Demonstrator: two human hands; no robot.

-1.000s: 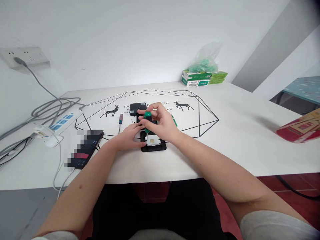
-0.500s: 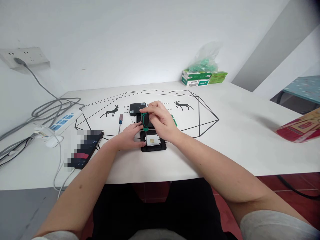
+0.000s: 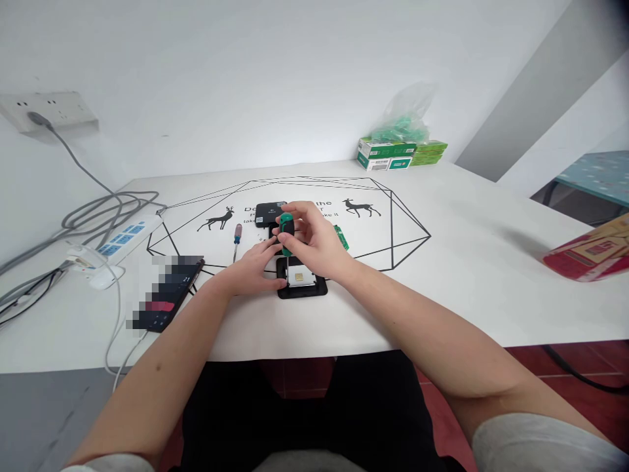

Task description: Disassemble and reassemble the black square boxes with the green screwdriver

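Observation:
My right hand (image 3: 314, 241) grips the green and black handle of a screwdriver (image 3: 286, 236), which stands upright with its shaft down at the left part of an opened black device (image 3: 302, 292). Inside that casing sits a silvery-white plate with a gold square. My left hand (image 3: 253, 270) holds the casing's left edge, thumb at the near side and fingers beyond. A black cover with labels (image 3: 268, 214) lies behind my hands. Partly hidden under them is another black part. A green circuit board (image 3: 341, 238) shows just beyond my right hand.
A second screwdriver (image 3: 237, 237) lies left of my hands. Further left are a phone (image 3: 171, 295), a power strip (image 3: 125, 237) and cables. Green and white boxes (image 3: 386, 154) under a plastic bag stand at the back wall; a red package (image 3: 590, 252) is at far right.
My right hand's fingers have shifted from on top of the screwdriver handle to around its side, showing more of its green top. My left hand and the casing have stayed in place.

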